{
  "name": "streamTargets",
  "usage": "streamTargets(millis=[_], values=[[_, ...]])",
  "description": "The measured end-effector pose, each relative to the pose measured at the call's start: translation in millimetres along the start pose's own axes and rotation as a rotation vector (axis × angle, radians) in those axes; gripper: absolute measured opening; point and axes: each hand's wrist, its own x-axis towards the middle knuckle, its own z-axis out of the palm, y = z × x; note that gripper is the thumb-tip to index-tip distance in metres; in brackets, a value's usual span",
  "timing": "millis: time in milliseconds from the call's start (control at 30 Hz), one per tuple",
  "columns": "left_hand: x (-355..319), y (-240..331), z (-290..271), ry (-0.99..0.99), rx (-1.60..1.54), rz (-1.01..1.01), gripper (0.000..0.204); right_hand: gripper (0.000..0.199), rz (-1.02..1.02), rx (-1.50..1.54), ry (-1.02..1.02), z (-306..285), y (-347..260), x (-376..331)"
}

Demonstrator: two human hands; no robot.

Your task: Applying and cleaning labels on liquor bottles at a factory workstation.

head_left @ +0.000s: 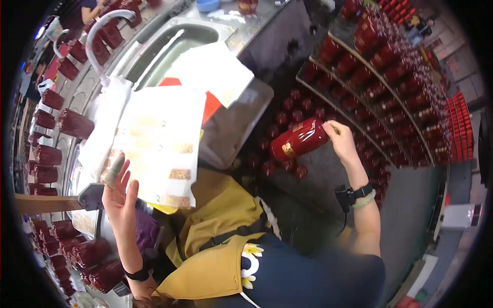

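Note:
My right hand (340,142) is closed around one end of a glossy dark red bottle (304,137). The bottle is tilted on its side in the air, a gold decoration showing near its lower left end. My left hand (121,197) is empty, its fingers apart and palm turned up, with pale covers on some fingertips. Beside that hand lies a white sheet (154,120) bearing rows of gold decals. Another white sheet (218,69) overlaps the sink, and red pieces show under the papers.
A metal sink (197,32) with a curved tap (92,38) stands far left. Several red jars line the left counter. Shelves (380,69) packed with red bottles rise at the right, and several more bottles (295,113) stand below. A wooden bar (49,203) juts in near my left hand.

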Motion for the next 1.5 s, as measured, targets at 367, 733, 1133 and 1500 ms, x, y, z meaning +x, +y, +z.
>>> streamTargets(millis=[367,733,1133,1500], values=[[-25.0,-1.2,-61.3,0.312,0.097,0.088,0.043,0.023,-0.677,-0.363,0.495,47.2,-224.6,230.4],[-90.0,-77.2,-129.9,0.529,0.234,-0.078,0.045,0.031,-0.359,-0.711,0.301,88.8,-262.5,417.5],[-91.1,-36.1,-126.7,0.881,0.398,0.018,0.032,0.022,-0.404,-0.686,0.511,131.2,-298.8,394.6],[-107.8,-32.7,-124.2,0.853,0.423,0.040,0.032,0.021,-1.076,-0.414,-0.085,212.6,-355.1,171.0]])
